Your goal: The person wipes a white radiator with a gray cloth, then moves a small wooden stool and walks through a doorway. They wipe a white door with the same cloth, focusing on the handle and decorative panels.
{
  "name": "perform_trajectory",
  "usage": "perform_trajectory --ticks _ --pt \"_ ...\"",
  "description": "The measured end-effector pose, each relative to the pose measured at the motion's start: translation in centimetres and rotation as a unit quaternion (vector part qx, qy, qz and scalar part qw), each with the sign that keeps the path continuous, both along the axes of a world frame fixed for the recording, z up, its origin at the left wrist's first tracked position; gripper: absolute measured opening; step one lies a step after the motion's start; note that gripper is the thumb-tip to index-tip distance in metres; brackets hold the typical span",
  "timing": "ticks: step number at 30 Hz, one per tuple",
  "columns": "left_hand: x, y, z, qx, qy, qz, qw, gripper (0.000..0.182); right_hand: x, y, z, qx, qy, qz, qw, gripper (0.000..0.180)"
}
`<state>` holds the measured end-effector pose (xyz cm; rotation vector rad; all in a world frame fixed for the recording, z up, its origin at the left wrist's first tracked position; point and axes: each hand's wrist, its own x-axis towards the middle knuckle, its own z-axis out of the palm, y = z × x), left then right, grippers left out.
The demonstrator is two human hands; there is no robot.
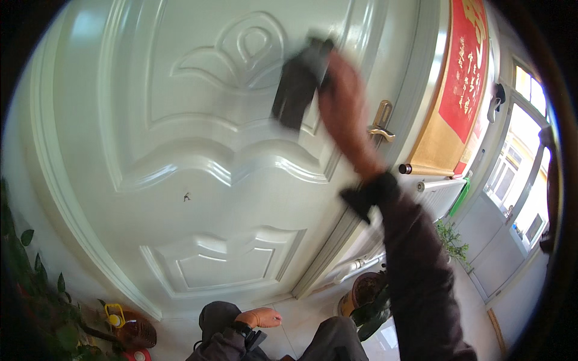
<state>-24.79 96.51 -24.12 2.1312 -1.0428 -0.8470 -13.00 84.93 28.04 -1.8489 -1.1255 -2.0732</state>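
Observation:
My right hand (345,97) is raised in front of a white panelled door (235,203), its fingers shut on a dark cloth (294,92). Both the hand and the cloth are motion-blurred, and the cloth hangs to the left of the hand over the door's moulded upper panel. Whether it touches the door I cannot tell. Low in the view, my left hand (264,317) is by my knee, with a dark band on the wrist. Its fingers are mostly hidden, so their grip does not show. The brass door handle (383,131) is just right of my right wrist.
A red and gold hanging scroll (465,76) is on the right wall above a white radiator (435,186). On the floor stands a plant pot (365,291). Leafy plants (45,307) and a yellow-handled container (116,319) are at lower left. A glazed door (510,180) is at far right.

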Motion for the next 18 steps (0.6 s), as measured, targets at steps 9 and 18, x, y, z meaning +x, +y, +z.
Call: perform_trajectory --ticks 9,18 --pt "-0.2 1.1 0.6 -0.015 0.001 0.025 1.0 0.046 4.4 1.3 6.5 0.079 -0.039 -0.061 0.994 0.043" --pt "-0.3 0.1 -1.1 -0.018 -0.017 -0.008 1.0 0.048 0.1 0.2 -17.2 0.007 0.169 -0.138 0.976 0.033"
